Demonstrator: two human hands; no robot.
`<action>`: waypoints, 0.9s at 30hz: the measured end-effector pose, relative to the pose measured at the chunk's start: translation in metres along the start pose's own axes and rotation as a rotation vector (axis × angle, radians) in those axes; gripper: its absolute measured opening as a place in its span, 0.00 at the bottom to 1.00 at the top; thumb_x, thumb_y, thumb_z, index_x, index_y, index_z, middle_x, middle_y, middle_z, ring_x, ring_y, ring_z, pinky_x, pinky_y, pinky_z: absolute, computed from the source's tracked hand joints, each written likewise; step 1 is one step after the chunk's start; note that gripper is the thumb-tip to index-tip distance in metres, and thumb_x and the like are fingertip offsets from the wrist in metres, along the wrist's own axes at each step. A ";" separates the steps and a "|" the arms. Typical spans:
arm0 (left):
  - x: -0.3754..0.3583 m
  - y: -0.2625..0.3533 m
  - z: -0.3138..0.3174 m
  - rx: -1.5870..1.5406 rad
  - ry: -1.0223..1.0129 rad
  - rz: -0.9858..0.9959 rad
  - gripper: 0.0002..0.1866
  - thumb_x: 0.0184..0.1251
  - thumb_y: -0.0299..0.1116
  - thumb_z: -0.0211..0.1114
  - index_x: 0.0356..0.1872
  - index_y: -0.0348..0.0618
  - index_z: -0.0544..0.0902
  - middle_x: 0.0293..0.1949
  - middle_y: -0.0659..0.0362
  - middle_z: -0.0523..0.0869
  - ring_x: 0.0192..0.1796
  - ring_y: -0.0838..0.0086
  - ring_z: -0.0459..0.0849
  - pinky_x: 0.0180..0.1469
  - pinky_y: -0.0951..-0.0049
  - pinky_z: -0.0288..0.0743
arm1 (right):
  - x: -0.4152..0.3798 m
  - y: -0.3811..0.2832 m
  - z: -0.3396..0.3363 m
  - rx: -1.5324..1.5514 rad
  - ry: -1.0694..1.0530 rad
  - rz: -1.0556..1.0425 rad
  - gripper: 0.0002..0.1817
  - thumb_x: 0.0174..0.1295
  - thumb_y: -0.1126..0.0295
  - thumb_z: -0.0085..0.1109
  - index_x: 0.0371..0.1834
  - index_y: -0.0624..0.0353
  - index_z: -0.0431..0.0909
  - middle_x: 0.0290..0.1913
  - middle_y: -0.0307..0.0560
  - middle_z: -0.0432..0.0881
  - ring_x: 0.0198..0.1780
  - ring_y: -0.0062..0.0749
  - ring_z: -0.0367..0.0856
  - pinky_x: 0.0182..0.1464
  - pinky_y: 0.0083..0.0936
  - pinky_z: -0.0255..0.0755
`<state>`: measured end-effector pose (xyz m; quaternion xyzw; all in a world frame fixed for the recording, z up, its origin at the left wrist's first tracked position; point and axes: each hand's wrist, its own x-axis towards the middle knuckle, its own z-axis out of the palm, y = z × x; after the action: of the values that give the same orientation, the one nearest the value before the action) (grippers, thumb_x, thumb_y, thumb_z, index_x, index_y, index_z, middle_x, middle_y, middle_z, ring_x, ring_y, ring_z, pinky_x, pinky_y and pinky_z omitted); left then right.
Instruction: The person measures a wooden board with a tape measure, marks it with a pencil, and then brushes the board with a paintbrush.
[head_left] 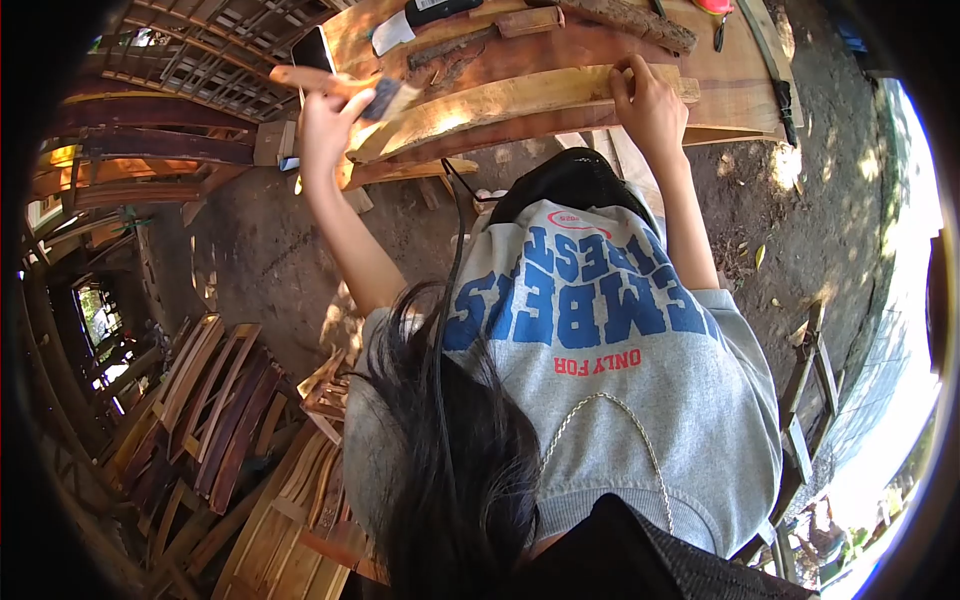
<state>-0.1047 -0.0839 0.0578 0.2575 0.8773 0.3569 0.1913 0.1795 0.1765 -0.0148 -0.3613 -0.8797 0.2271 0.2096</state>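
My left hand [322, 122] is raised over the left end of a workbench [720, 75], gripping a wooden-handled tool [345, 88] with a dark head, possibly a brush; the head rests against a pale curved wooden slat [500, 98]. My right hand [648, 100] presses down on the right part of the same slat, fingers curled over its far edge. The slat lies across reddish planks on the bench. My grey shirt with blue lettering [600, 330] and my dark hair fill the lower middle of the view.
On the bench lie a phone [314, 48], a rough bark strip [640, 20] and a red-handled tool [714, 8]. Curved wooden slats are stacked at lower left [215, 400]. Wooden frames stand at upper left [190, 60] and at right [812, 385]. Dirt ground lies below.
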 end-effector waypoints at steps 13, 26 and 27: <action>-0.029 0.041 0.076 0.706 -0.104 0.525 0.43 0.55 0.63 0.66 0.64 0.42 0.71 0.55 0.50 0.79 0.60 0.57 0.76 0.59 0.58 0.75 | 0.000 0.001 0.004 0.004 -0.005 -0.029 0.09 0.64 0.60 0.55 0.39 0.52 0.76 0.33 0.44 0.84 0.34 0.46 0.84 0.34 0.41 0.75; -0.032 0.013 0.152 0.477 0.138 0.805 0.32 0.49 0.59 0.71 0.50 0.47 0.79 0.43 0.61 0.81 0.47 0.68 0.81 0.49 0.68 0.78 | -0.005 0.037 -0.019 0.370 0.045 0.024 0.17 0.68 0.64 0.60 0.58 0.53 0.75 0.26 0.37 0.77 0.27 0.19 0.73 0.31 0.19 0.68; -0.035 0.019 0.155 0.514 0.171 0.840 0.33 0.48 0.60 0.70 0.49 0.47 0.79 0.41 0.64 0.79 0.44 0.73 0.80 0.46 0.71 0.78 | -0.005 0.046 -0.022 0.395 0.084 0.015 0.16 0.68 0.64 0.59 0.58 0.53 0.75 0.26 0.37 0.77 0.27 0.17 0.73 0.30 0.18 0.68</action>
<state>0.0098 -0.0111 -0.0277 0.5973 0.7699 0.1952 -0.1114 0.2192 0.2078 -0.0231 -0.3288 -0.8059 0.3816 0.3112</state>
